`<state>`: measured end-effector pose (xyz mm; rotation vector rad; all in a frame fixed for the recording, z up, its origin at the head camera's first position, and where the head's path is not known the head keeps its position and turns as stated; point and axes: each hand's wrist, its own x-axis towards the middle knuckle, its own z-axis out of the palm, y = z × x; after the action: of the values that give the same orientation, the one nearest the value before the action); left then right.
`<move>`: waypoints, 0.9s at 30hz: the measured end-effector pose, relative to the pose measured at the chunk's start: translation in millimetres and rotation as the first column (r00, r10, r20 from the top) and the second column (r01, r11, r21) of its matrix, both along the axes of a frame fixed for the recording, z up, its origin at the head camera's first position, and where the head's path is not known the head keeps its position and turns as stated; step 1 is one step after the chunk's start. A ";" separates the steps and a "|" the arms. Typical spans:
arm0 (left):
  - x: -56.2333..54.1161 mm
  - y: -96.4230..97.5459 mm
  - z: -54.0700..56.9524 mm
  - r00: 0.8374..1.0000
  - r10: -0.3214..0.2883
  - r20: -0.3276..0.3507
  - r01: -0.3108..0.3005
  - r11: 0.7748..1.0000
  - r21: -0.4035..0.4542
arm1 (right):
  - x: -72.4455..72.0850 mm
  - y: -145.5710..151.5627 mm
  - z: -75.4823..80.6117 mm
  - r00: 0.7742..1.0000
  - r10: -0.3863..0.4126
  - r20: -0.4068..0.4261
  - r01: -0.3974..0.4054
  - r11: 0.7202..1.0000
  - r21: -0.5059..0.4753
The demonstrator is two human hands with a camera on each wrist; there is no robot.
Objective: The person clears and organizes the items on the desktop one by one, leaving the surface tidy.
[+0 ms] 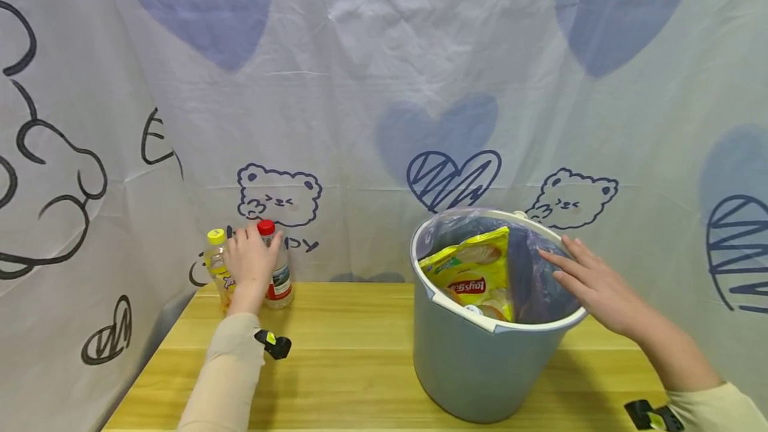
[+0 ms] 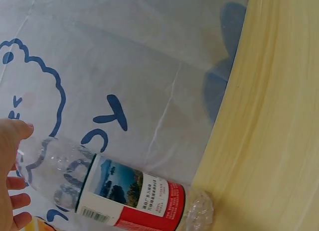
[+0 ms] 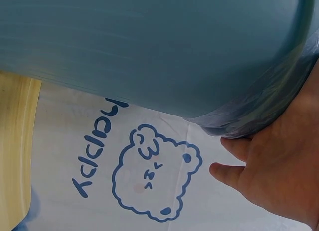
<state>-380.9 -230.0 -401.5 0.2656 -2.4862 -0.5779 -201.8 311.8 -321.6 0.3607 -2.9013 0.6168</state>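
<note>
A clear plastic bottle with a red cap [image 1: 266, 227] and a red, white and blue label [image 2: 134, 191] stands upright at the table's far left. My left hand [image 1: 252, 255] grips it near its neck, thumb on one side and fingers on the other. Just left of that hand is a bottle with a yellow cap [image 1: 216, 237], partly hidden behind it. My right hand [image 1: 600, 289] rests at the right rim of a grey bin [image 1: 474, 359], fingers fairly straight and reaching over the edge. Inside the bin, a yellow chip bag [image 1: 474, 272] leans against the liner.
The bin stands on a wooden table [image 1: 336, 345], lined with a thin translucent bag [image 1: 528, 265]. A white printed curtain [image 1: 360, 52] hangs right behind the table and along its left side.
</note>
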 end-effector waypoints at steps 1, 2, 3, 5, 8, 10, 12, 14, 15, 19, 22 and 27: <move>-0.4 0.5 -1.0 1.000 0.002 0.004 -0.002 1.000 -0.001 | 0.0 -0.1 0.0 1.000 -0.001 0.001 0.001 1.000 -0.001; -1.0 0.8 -2.3 1.000 0.003 0.009 -0.003 1.000 0.002 | 0.1 -0.3 0.0 1.000 -0.002 0.001 0.002 1.000 -0.002; -1.7 1.1 -3.8 1.000 0.006 0.011 -0.006 1.000 0.005 | 0.1 -0.4 0.1 1.000 -0.002 0.003 0.002 1.000 -0.002; -2.2 1.8 -6.4 1.000 0.010 0.009 -0.010 1.000 0.015 | 0.1 -0.7 0.1 1.000 -0.002 0.004 0.002 1.000 -0.004; -2.0 4.0 -10.2 1.000 0.011 -0.008 -0.010 0.999 0.044 | 0.4 -0.4 0.1 1.000 0.000 0.005 0.000 1.000 -0.011; -1.7 5.8 -13.0 1.000 0.011 -0.028 -0.009 0.998 0.061 | 0.6 0.1 0.2 1.000 0.004 0.004 -0.003 1.000 -0.019; -1.5 7.7 -15.9 0.999 0.009 -0.047 -0.006 0.997 0.074 | 0.8 0.9 0.4 1.000 0.006 0.005 -0.006 1.000 -0.030; 0.1 8.3 -18.3 0.998 0.010 -0.059 -0.005 0.997 0.078 | 1.1 1.1 0.0 1.000 0.013 0.005 -0.012 0.999 -0.044; 0.9 8.6 -19.3 0.998 0.011 -0.064 -0.006 0.997 0.074 | 1.1 1.2 -0.1 1.000 0.015 0.007 -0.015 0.999 -0.051; 4.3 8.8 -22.3 0.998 0.009 -0.062 -0.005 0.998 0.062 | 0.9 0.7 -0.4 1.000 0.017 0.012 -0.017 0.998 -0.061; 7.1 9.2 -23.6 0.998 0.007 -0.057 -0.004 0.999 0.046 | 0.6 0.1 -0.6 1.000 0.016 0.013 -0.015 0.998 -0.058; 13.4 13.1 -24.2 0.999 -0.006 -0.044 0.006 1.000 0.006 | 0.8 0.2 -0.8 1.000 0.016 0.006 -0.016 0.998 -0.054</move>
<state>-367.5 -216.9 -425.7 0.2455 -2.4436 -0.5879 -201.0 312.0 -322.4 0.3759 -2.8840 0.6986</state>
